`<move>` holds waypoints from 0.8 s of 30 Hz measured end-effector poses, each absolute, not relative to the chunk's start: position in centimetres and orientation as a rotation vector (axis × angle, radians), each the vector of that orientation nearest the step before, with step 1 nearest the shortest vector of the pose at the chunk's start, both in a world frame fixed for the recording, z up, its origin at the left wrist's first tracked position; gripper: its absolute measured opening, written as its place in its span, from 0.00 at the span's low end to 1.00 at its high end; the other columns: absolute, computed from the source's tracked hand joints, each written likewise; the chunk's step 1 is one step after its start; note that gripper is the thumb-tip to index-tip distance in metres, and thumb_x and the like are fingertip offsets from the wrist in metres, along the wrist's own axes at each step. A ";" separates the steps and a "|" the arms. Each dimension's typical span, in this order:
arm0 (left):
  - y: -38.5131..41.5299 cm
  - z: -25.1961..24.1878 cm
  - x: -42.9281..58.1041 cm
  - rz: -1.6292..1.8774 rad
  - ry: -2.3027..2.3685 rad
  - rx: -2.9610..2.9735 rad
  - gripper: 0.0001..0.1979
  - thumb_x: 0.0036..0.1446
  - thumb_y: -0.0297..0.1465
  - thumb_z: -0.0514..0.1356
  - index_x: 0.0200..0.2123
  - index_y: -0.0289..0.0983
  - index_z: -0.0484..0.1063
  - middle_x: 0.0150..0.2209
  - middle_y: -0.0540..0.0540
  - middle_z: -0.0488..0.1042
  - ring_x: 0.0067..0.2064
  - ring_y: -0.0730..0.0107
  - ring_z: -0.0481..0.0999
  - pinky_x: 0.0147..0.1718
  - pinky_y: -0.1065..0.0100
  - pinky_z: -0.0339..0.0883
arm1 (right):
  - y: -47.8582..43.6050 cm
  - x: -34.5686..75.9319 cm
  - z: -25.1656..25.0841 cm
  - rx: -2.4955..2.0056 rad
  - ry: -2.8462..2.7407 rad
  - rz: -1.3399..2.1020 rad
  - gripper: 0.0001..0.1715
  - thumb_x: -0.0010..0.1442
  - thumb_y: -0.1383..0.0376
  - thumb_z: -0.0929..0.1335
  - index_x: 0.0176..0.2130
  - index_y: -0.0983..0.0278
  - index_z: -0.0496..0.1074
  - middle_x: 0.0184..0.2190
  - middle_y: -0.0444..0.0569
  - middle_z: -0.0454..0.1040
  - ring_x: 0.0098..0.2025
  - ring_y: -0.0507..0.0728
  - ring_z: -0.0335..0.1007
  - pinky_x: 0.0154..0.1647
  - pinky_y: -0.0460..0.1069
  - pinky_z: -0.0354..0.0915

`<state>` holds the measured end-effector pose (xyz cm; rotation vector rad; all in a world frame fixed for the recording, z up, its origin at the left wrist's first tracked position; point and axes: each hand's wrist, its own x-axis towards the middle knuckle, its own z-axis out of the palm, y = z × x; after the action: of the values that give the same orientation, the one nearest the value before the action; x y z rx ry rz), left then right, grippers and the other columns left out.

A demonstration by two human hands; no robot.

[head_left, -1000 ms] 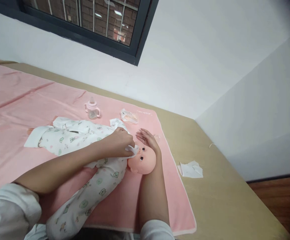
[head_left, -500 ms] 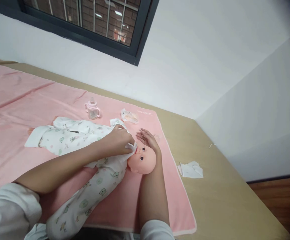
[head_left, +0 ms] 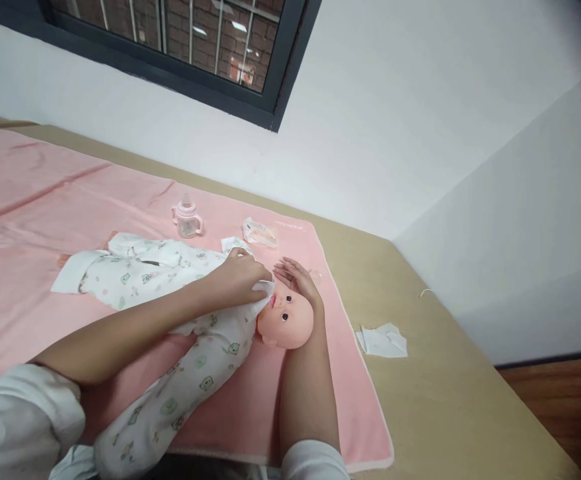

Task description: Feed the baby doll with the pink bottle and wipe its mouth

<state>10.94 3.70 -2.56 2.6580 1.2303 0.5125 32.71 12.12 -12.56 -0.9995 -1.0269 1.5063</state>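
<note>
A baby doll [head_left: 287,327] lies on its back in a white patterned outfit [head_left: 170,403], its head to the right. My left hand [head_left: 245,277] is closed on a white cloth [head_left: 266,290] at the doll's chin; whether this cloth is part of the outfit's collar I cannot tell. The doll's lips show just beyond its edge. Around the far side of the doll's head curves my right hand [head_left: 297,277], fingers stretched out and holding nothing visible. Its wrist lies close against the top of the head.
A pink blanket [head_left: 35,193] covers much of the tan tabletop [head_left: 450,387]. Behind the doll stand a pink two-handled baby bottle [head_left: 187,219] and a clear plastic packet [head_left: 260,233]. A crumpled white tissue [head_left: 384,340] lies to the right, beyond the blanket. The wall [head_left: 340,180] bounds the table's back.
The white cloth in my left hand has shifted slightly off the doll's mouth, so more of the lips shows. My right hand has stayed beside the head.
</note>
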 end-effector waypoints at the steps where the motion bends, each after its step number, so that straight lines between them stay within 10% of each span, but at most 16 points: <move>1: 3.7 -2.6 11.0 0.514 1.230 2.655 0.07 0.53 0.30 0.54 0.28 0.37 0.71 0.25 0.49 0.72 0.35 0.63 0.71 0.49 0.56 0.52 | 12.1 32.7 -12.6 -0.995 -1.029 1.506 0.23 0.48 0.58 0.75 0.44 0.57 0.70 0.44 0.47 0.76 0.49 0.55 0.73 0.57 0.54 0.66; 24: 3.5 -2.3 11.4 0.536 1.190 2.593 0.11 0.57 0.24 0.52 0.35 0.39 0.74 0.37 0.48 0.76 0.44 0.63 0.72 0.50 0.55 0.49 | 12.0 32.6 -12.0 -1.021 -1.040 1.470 0.21 0.45 0.58 0.75 0.41 0.57 0.70 0.39 0.46 0.77 0.48 0.58 0.72 0.54 0.55 0.67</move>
<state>11.43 3.49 -2.29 2.5929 1.1904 0.5361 32.60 12.01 -11.96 -1.0210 -1.0400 1.4703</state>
